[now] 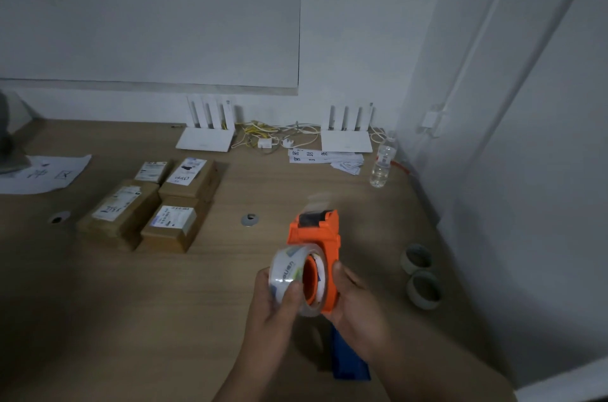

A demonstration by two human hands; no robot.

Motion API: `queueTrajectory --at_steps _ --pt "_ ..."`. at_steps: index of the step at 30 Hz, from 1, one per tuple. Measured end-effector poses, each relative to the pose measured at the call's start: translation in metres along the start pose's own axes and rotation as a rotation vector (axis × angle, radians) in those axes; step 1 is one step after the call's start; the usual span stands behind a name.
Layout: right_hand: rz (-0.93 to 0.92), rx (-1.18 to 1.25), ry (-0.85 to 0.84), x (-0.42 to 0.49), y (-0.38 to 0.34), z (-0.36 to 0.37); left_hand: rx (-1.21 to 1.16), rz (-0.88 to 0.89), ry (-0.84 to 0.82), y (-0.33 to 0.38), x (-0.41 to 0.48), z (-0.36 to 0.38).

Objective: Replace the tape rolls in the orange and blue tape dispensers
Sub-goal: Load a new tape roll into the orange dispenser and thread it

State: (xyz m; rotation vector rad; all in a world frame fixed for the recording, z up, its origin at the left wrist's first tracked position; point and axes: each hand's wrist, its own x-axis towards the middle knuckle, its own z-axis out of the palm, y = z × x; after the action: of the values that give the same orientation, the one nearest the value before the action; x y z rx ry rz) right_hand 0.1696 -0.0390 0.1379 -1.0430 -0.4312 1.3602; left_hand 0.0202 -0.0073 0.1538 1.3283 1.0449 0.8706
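Four cardboard boxes (171, 230) lie on the wooden table (98, 303). Two white routers (204, 140) stand against the wall. A water bottle (383, 161) stands nearby.

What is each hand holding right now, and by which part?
The left hand grips the clear tape roll around its outer band. The right hand holds the orange dispenser by the lower right edge of its body.
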Motion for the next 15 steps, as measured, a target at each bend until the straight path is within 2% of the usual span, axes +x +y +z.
queueTrajectory --at_steps 4,12,15 --pt "0.054 0.038 0.031 0.010 0.023 -0.001 0.081 0.027 -0.056 -0.018 0.006 -0.007" --pt "0.193 -0.085 0.202 0.022 0.077 -0.015 0.182 -0.113 -0.165 -0.084 0.023 -0.023" --pt "0.258 -0.103 0.143 0.020 0.097 -0.017 0.192 -0.155 -0.168 -0.113 0.028 -0.031"
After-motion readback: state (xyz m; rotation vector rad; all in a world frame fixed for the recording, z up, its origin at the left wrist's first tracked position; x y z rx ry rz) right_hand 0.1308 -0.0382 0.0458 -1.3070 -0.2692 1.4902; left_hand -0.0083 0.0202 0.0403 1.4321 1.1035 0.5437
